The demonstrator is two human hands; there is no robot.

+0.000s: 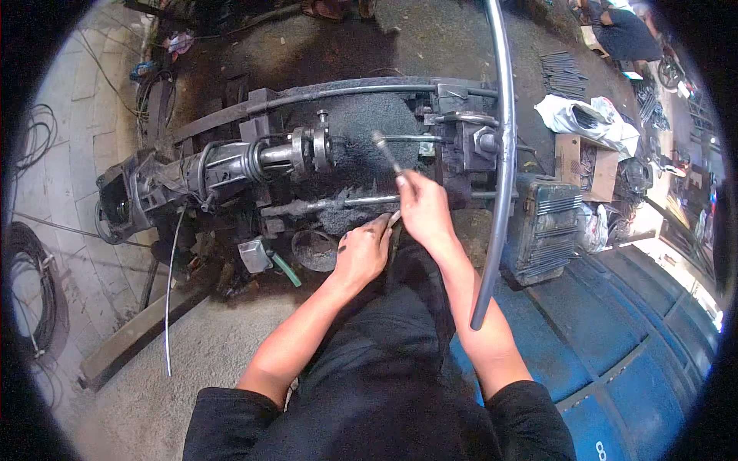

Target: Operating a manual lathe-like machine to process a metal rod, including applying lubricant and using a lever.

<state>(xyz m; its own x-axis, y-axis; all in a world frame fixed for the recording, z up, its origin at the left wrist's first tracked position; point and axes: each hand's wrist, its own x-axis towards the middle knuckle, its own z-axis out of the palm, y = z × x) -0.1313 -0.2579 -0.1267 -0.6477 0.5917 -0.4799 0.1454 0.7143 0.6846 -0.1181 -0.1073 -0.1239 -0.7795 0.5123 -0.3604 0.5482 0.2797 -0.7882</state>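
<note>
In front of my body, my right hand (424, 206) is closed around a slim metal rod-like tool (390, 157). Its rounded, paler tip points away from me over the machine bed. Just left of and nearer than that, my left hand (361, 252) is closed, with dark smudges on its back. A short pale end sticks out by its fingertips; whether it belongs to the same tool cannot be told. Beyond both hands lies a greasy machine with a clamp-like head (311, 151) on the left, a round guide bar (361, 202) and a bolted block (480, 142) on the right.
A long steel pipe (503, 100) crosses upright over my right forearm. Right of it stand a ribbed motor housing (544, 230), a cardboard box (588, 161) and a white sack (592, 119). A thin bent rod (169, 307) hangs at left. Another person (626, 34) is far right.
</note>
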